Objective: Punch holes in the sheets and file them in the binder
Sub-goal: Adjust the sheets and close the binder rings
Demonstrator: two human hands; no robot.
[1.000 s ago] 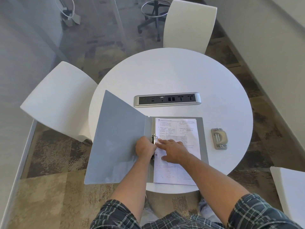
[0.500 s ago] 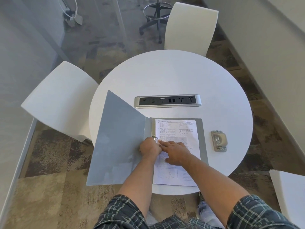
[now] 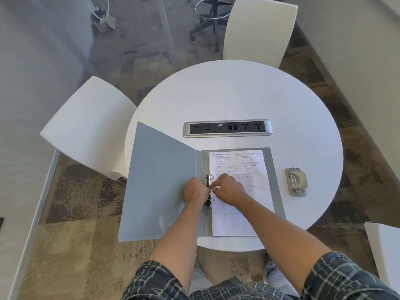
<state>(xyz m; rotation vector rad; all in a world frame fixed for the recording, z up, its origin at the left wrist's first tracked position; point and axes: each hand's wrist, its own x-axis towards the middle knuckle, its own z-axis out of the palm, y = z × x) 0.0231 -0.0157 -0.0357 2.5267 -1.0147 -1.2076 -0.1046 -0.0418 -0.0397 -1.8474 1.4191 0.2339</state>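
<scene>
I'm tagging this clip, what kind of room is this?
Most likely an office meeting room: a round white table with a built-in power and data socket strip, white chairs around it, and carpet tiles.

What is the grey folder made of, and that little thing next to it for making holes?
The binder looks like matte grey plastic: its open cover is smooth, thin and slightly see-through at the bottom edge. Its rings look like shiny metal. The hole punch seems to be silvery brushed metal with visible screws, though parts could be plastic.
</scene>
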